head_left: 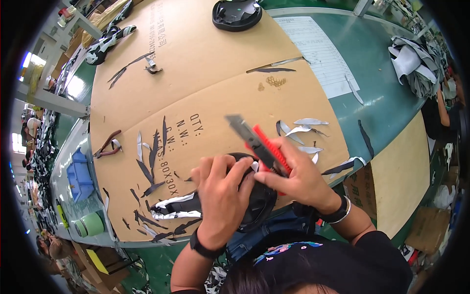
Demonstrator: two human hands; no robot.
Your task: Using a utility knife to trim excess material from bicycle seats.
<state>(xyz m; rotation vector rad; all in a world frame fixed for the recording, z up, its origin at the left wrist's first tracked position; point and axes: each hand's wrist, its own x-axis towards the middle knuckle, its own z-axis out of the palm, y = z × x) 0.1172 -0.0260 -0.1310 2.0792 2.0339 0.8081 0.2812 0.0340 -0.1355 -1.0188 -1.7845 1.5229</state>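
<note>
My right hand (293, 179) is closed round a red utility knife (268, 149). Its wide metal blade is out and points up and to the left, above the cardboard. My left hand (223, 191) grips a black padded piece (259, 208) with a rounded body, thumb and fingers pinching near its upper edge. A narrow end (176, 207) with black and white covering sticks out to the left of that hand. The knife hand is right beside the piece; the blade is apart from it. My left hand hides part of the piece.
A large cardboard sheet (215, 73) covers much of the green table (364, 59). Black and white offcuts (155, 149) lie scattered on it, beside red-handled pliers (107, 144). Around it are a blue bin (80, 179), green cup (90, 225), printed sheet (318, 54), and grey fabric pile (416, 66).
</note>
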